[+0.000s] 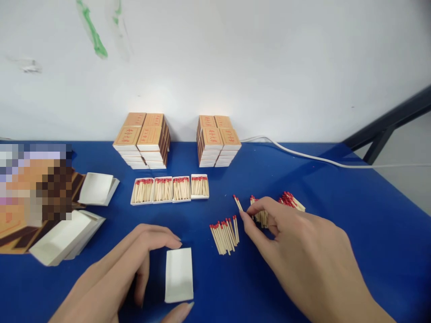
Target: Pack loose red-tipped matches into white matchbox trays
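My right hand [299, 246] pinches matches [237, 202] between thumb and index finger; about two red heads stick out past the fingertips. Just left of it, a loose row of matches [225, 235] lies on the blue table. Another small group of matches [261, 219] is partly hidden behind my right fingers, and a further pile of matches [292, 201] lies beyond that hand. My left hand [134, 264] is spread around an empty white matchbox tray [179, 274], index finger by its far end and thumb by its near end. Whether either finger touches it, I cannot tell.
Several match-filled trays [162, 190] stand in a row mid-table. Behind them are two stacks of matchboxes [150, 138] [215, 140] against the wall. On the left lie empty trays [63, 235] and box sleeves [20, 233], partly blurred. A white cable [303, 155] runs along the back right.
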`<state>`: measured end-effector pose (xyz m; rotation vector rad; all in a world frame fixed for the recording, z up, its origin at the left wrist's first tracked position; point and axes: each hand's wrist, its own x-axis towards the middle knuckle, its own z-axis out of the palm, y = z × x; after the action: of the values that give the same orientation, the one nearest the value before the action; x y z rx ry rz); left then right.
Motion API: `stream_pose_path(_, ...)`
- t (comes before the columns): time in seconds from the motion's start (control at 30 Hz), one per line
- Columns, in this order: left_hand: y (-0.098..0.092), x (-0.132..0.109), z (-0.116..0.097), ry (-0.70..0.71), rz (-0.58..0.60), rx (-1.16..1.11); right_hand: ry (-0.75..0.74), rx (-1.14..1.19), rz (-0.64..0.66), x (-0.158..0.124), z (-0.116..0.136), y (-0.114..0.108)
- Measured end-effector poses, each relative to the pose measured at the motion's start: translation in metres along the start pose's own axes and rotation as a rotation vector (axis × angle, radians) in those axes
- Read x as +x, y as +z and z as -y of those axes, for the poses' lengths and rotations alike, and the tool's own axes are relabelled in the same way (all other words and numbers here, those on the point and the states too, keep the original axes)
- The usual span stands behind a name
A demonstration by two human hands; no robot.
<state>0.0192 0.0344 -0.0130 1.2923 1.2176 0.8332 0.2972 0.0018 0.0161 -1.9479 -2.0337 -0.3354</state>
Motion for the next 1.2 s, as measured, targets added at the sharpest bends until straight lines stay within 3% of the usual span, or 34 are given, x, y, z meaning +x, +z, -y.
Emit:
stream_pose_path(0.37,-0.004,-0.005,-0.013,0.171,0.045,0.321,-0.017,-0.061,-0.069,0.001,0.004,0.006)
stream_pose_path(0.57,-0.007,-0.016,-0.015,0.232,0.074,0.478,0.010,-0.019,-0.009,-0.003,0.001,0.006)
stream_pose_path(0.8,-0.012,-0.032,-0.004,0.379,0.123,0.693,-0.006,0.025,0.040,-0.007,0.001,-0.002)
stream_pose_path(0.93,-0.012,-0.031,-0.002,0.375,0.123,0.699,-0.035,0.105,0.100,-0.007,-0.002,-0.008)
stream_pose_path(1.2,-0.011,-0.033,-0.004,0.391,0.111,0.695,-0.032,0.105,0.096,-0.009,0.000,-0.008)
